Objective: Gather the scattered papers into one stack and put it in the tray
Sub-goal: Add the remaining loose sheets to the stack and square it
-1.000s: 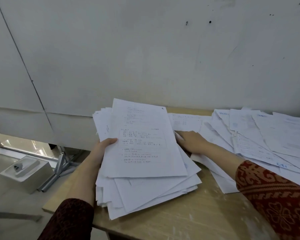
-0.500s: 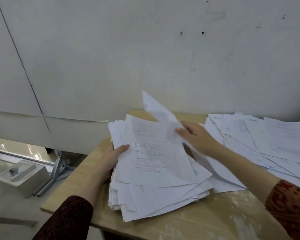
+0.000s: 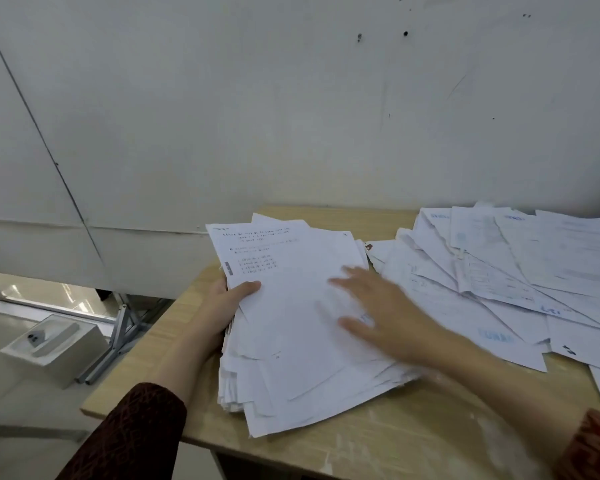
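Our left hand (image 3: 229,303) grips the left edge of the ragged paper stack (image 3: 302,327) on the worktop (image 3: 378,441); our right hand (image 3: 385,317) lies flat and open on top. The sheets look light, floppy and slippery, so we judge both long edges the best hold. Loose papers (image 3: 516,271) remain just right.

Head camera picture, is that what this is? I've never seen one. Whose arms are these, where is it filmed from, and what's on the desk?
No machine here: a person wears a camera on the head, looking down at their own arms. The left hand grips the edge of a thick stack of papers on the wooden table, thumb on top. The right hand lies flat on the stack, fingers straight, holding nothing. To the right, scattered papers wait to be gathered. No tray is in view.
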`<move>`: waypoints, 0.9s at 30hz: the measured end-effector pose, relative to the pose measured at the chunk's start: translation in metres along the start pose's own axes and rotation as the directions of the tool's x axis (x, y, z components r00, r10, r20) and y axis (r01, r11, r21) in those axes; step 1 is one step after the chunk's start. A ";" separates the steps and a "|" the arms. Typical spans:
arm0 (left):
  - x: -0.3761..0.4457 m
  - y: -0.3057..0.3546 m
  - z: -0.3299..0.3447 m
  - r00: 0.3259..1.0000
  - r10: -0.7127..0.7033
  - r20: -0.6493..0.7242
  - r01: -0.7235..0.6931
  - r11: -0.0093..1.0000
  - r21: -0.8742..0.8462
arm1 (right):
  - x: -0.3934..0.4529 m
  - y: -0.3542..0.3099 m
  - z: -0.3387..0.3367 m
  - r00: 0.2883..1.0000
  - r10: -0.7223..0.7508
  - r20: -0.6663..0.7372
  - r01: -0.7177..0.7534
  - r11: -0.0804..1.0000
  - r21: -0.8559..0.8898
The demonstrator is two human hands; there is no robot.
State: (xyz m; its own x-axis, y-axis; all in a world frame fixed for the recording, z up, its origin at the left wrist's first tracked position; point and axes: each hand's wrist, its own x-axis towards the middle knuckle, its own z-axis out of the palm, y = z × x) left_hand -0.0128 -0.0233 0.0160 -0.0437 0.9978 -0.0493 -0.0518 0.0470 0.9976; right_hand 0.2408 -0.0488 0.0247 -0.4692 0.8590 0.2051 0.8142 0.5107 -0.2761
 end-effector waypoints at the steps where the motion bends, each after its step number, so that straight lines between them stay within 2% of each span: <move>1: 0.001 -0.001 0.000 1.000 0.008 0.002 -0.008 1.000 0.003 | 0.001 0.013 -0.005 0.996 0.091 0.001 -0.091 0.996 -0.015; 4: 0.001 -0.001 -0.001 0.999 0.050 0.003 -0.050 0.998 0.047 | -0.003 0.048 -0.016 0.958 0.257 0.129 -0.271 0.957 0.104; 6: 0.001 -0.001 0.000 0.997 0.070 0.015 -0.071 0.994 0.080 | -0.011 0.059 -0.018 0.944 0.286 0.167 -0.310 0.940 0.141; 7: 0.001 -0.002 0.001 0.997 0.075 0.022 -0.077 0.993 0.086 | -0.014 0.062 -0.019 0.950 0.282 0.133 -0.297 0.948 0.115; 9: 0.001 -0.004 0.004 0.996 0.085 0.034 -0.088 0.992 0.095 | -0.017 0.065 -0.019 0.968 0.250 -0.018 -0.249 0.968 0.022; 11: 0.001 -0.005 0.010 0.996 0.082 0.046 -0.086 0.991 0.099 | -0.016 0.066 -0.019 0.953 0.202 -0.227 -0.213 0.977 -0.024; 14: 0.003 -0.003 0.024 0.992 0.065 0.106 -0.078 0.989 0.122 | -0.014 0.062 -0.031 0.802 0.137 -0.581 -0.108 0.991 0.084; 16: 0.007 0.001 0.034 0.990 0.053 0.132 -0.071 0.988 0.134 | -0.012 0.047 -0.037 0.753 0.033 -0.657 0.029 0.996 0.083; 18: 0.011 0.006 0.042 0.987 0.048 0.153 -0.068 0.989 0.130 | -0.011 0.026 -0.032 0.785 -0.102 -0.611 0.184 0.980 0.073; 21: 0.015 0.002 0.047 0.992 0.062 0.113 -0.076 0.989 0.124 | -0.017 0.004 -0.001 0.853 -0.296 -0.429 0.346 0.937 0.042; 24: 0.014 -0.005 0.045 0.998 0.052 0.031 -0.055 0.993 0.100 | -0.022 -0.005 0.017 0.897 -0.372 -0.239 0.396 0.916 0.061; 27: 0.014 -0.005 0.045 0.998 0.067 0.014 -0.068 0.983 0.172 | -0.024 -0.005 0.022 0.906 -0.388 -0.168 0.407 0.908 0.100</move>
State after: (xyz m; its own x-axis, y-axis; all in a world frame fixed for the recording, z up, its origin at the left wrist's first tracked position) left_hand 0.0320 -0.0073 0.0121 -0.0332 0.9993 0.0183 0.1238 -0.0140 0.9922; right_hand 0.2405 -0.0715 0.0000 -0.6834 0.5740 0.4511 0.5141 0.8171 -0.2608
